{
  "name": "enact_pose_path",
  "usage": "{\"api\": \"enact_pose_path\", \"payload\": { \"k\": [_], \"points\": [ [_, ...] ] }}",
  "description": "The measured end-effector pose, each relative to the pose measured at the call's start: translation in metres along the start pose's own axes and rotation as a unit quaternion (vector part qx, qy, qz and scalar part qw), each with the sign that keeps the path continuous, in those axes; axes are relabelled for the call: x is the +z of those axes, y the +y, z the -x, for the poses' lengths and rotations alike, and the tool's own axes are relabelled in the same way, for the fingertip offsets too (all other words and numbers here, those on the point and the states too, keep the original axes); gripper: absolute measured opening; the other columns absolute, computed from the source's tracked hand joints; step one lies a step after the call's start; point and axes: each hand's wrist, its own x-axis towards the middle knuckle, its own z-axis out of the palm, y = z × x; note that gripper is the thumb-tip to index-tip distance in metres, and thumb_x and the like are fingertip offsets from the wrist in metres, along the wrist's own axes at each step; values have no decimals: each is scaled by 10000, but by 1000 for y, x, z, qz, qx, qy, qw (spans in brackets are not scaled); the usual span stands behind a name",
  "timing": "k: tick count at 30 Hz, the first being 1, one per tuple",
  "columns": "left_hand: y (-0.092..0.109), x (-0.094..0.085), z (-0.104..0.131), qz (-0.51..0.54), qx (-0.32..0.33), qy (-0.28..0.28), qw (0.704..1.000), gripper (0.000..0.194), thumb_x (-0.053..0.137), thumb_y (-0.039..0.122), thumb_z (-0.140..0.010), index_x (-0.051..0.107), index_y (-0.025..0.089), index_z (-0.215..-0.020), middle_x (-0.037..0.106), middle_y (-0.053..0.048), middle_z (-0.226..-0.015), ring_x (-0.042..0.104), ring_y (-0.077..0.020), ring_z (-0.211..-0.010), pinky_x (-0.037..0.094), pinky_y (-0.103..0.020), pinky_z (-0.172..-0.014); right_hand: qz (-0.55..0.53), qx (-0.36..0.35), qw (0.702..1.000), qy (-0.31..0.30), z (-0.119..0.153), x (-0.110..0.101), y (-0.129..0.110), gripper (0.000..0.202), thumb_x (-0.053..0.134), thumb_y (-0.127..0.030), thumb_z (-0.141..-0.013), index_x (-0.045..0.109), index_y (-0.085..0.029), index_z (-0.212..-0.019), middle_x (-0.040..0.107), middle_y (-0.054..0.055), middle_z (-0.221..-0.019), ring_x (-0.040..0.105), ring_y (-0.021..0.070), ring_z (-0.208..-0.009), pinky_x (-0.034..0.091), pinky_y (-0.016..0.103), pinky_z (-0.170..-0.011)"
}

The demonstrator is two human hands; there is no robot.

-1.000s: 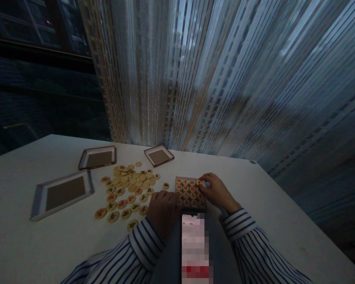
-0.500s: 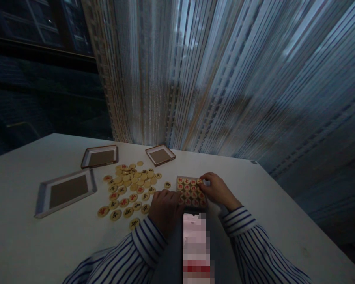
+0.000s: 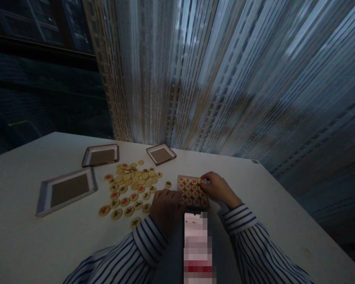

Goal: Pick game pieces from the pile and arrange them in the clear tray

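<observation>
A small box (image 3: 193, 205) stands near the table's front edge, with rows of round pieces marked in red inside. My left hand (image 3: 167, 207) rests against the box's left side, its fingers bent round that edge. At the box's back right corner, my right hand (image 3: 217, 188) has thumb and forefinger pinched on a red-marked piece (image 3: 200, 181) in the top row. Left of my left hand lie many loose round pieces (image 3: 124, 201), some with red marks, some with black, some blank side up. One black-marked piece (image 3: 168, 184) lies apart, between the pile and the box.
A large shallow tray (image 3: 93, 179) is at the left. Two smaller ones, a brown-rimmed tray (image 3: 117, 153) and a square tray (image 3: 175, 155), stand near the back edge. A phone (image 3: 195, 228) with a lit screen is below the box. Curtains hang behind the white table (image 3: 272, 221).
</observation>
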Motion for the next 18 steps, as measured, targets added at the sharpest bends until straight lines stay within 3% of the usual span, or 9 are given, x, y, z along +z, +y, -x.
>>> {"api": "enact_pose_path", "payload": {
  "k": [18],
  "points": [
    [0,-1,0,-2,-1,-8,1000,286,530,301,-809,611,159,-1044,688,-84,-912,585,-269,-872,400,-417,-761,16,12,1000,-8,1,-1,-3,284,500,-288,-755,639,-156,-966,626,95,-985,552,208,-918,387,291,-782]
  ]
}}
